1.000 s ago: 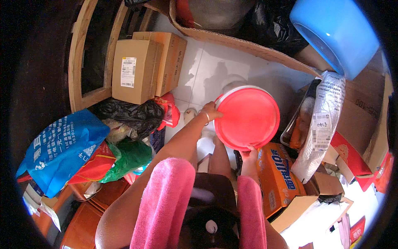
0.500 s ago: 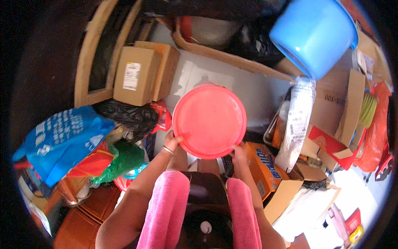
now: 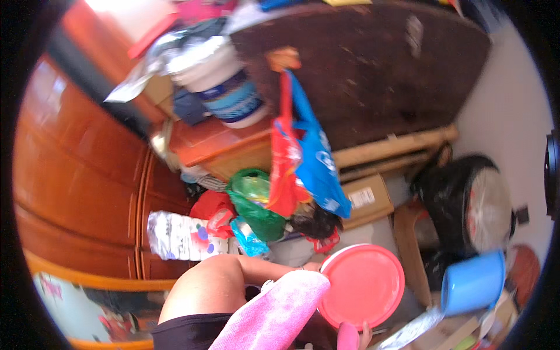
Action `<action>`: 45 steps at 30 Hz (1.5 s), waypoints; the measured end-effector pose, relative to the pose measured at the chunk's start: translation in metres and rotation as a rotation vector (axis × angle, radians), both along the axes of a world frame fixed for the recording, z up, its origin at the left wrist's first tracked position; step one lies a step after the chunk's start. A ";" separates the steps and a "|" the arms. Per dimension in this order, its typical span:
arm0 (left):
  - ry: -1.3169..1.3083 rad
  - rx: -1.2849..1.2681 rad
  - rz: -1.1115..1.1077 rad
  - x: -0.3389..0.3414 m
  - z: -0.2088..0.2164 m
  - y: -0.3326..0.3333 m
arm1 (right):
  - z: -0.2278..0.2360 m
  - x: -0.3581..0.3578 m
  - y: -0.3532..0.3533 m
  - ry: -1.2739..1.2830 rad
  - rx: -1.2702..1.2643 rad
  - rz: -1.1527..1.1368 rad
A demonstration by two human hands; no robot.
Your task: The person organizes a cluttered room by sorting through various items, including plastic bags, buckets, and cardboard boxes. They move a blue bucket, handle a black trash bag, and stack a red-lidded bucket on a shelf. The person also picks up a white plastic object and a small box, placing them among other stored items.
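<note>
A round tub with a flat red lid (image 3: 363, 286) is in front of me, and a strip of white wall shows under the lid's upper left edge. My left hand (image 3: 313, 266) grips its left side; most of the fingers are hidden behind the rim. At the near edge my right hand (image 3: 365, 336) holds the rim, with only a few fingers in sight. A pink towel (image 3: 274, 309) hangs down from me and covers part of the space between my arms.
Blue bag (image 3: 321, 166), red bag (image 3: 284, 175) and green bag (image 3: 254, 204) hang or lie beyond my left arm. A white bucket (image 3: 219, 81) stands on a wooden cabinet. Cardboard box (image 3: 367, 201), black-wrapped bundle (image 3: 446, 192) and blue bucket (image 3: 473, 283) are to the right.
My view has swung left, bringing the wooden cabinets and white bucket into sight. The red-lidded tub, still in both hands, now appears lower and further right.
</note>
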State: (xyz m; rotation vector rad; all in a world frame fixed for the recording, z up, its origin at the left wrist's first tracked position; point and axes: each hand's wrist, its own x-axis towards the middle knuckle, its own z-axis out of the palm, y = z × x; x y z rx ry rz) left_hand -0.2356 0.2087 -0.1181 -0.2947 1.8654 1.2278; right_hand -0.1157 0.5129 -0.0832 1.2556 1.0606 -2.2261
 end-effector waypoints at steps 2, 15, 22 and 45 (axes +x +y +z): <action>-0.001 0.308 0.337 0.023 0.031 -0.013 | 0.036 -0.021 -0.007 0.058 0.117 0.133; -0.060 0.583 0.857 0.102 0.221 -0.083 | 0.200 -0.086 -0.054 0.682 0.361 0.577; 0.165 0.514 1.188 0.176 0.286 -0.188 | 0.263 -0.087 -0.162 0.875 0.166 0.918; 0.747 0.546 1.911 0.341 0.354 -0.444 | 0.384 -0.336 -0.562 0.825 0.216 1.101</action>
